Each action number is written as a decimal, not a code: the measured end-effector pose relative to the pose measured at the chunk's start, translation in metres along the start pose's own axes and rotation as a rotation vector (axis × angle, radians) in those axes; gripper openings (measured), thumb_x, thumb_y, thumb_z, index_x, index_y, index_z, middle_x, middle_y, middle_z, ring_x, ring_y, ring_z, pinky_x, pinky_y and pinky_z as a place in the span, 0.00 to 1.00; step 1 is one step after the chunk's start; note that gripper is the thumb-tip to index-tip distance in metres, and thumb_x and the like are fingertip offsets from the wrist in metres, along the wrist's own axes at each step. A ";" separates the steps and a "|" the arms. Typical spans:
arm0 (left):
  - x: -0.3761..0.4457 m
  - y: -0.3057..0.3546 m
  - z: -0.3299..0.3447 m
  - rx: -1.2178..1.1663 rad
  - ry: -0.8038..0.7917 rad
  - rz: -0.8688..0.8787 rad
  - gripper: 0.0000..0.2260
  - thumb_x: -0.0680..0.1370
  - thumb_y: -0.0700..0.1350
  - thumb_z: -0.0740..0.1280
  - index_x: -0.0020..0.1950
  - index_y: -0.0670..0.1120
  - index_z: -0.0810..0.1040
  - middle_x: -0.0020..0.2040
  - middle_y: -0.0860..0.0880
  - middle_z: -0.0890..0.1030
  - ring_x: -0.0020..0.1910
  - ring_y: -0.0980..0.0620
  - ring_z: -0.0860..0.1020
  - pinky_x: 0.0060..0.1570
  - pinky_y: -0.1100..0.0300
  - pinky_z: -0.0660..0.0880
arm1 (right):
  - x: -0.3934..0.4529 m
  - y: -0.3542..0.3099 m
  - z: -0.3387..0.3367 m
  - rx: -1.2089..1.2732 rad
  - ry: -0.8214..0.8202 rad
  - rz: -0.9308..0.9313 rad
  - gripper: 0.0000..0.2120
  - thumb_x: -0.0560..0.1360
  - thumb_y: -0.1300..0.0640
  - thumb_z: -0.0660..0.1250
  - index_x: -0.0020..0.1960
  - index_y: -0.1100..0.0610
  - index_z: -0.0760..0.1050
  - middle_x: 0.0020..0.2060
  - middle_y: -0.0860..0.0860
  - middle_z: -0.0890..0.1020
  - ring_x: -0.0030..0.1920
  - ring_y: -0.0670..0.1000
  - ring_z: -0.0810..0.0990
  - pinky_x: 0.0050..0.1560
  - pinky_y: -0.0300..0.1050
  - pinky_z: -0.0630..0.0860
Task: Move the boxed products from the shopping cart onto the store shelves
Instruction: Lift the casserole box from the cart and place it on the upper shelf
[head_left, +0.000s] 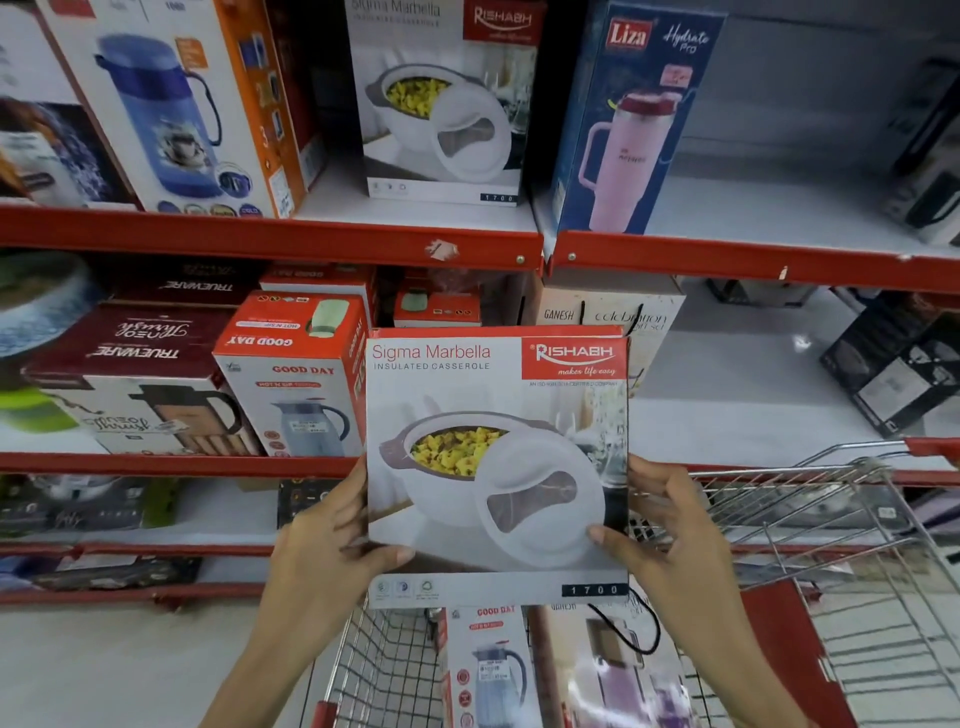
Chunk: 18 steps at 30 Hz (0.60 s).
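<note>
I hold a casserole box (496, 441), white with a red Rishabh label, upright above the shopping cart (810, 499). My left hand (332, 540) grips its lower left edge and my right hand (660, 525) grips its lower right edge. The box is in front of the middle shelf (171, 464). A matching casserole box (441, 98) stands on the upper shelf (270, 236). Inside the cart, below the held box, lie a Good Day jug box (485, 670) and another box (613, 670) with a black cord handle.
The upper shelf also carries a blue flask box (171, 104) and a Liza tumbler box (634, 119). On the middle shelf sit Trueware boxes (140, 384), a Good Day box (296, 374) and a Ganesh gift box (597, 312). Dark boxes (893, 364) stand at right.
</note>
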<state>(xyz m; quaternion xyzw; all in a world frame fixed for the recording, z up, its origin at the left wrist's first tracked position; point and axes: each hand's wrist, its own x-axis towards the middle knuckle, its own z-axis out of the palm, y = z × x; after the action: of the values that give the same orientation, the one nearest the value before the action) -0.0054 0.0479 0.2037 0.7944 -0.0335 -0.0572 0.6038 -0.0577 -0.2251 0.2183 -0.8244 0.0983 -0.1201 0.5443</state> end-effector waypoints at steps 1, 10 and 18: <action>0.001 0.000 0.000 0.006 0.004 0.004 0.40 0.62 0.28 0.75 0.64 0.60 0.69 0.49 0.63 0.83 0.49 0.63 0.82 0.44 0.71 0.78 | 0.001 0.000 0.000 -0.007 0.002 0.000 0.28 0.65 0.62 0.78 0.52 0.37 0.69 0.53 0.37 0.80 0.56 0.38 0.77 0.49 0.36 0.80; 0.015 0.008 -0.003 -0.001 0.062 0.080 0.40 0.61 0.28 0.76 0.63 0.61 0.68 0.42 0.68 0.83 0.45 0.66 0.82 0.42 0.73 0.78 | 0.013 -0.011 0.001 -0.011 0.025 -0.053 0.27 0.66 0.60 0.78 0.52 0.36 0.69 0.53 0.37 0.81 0.55 0.39 0.78 0.46 0.38 0.81; 0.097 0.093 -0.038 0.012 0.197 0.397 0.39 0.65 0.28 0.73 0.61 0.66 0.67 0.47 0.73 0.80 0.51 0.68 0.79 0.51 0.68 0.78 | 0.109 -0.092 0.013 0.097 0.166 -0.337 0.32 0.69 0.65 0.74 0.62 0.39 0.66 0.52 0.22 0.75 0.55 0.32 0.77 0.53 0.28 0.77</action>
<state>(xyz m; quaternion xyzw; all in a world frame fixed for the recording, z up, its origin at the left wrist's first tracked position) 0.0974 0.0474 0.2985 0.7777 -0.1304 0.1406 0.5986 0.0530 -0.2098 0.3076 -0.7894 -0.0022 -0.2817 0.5454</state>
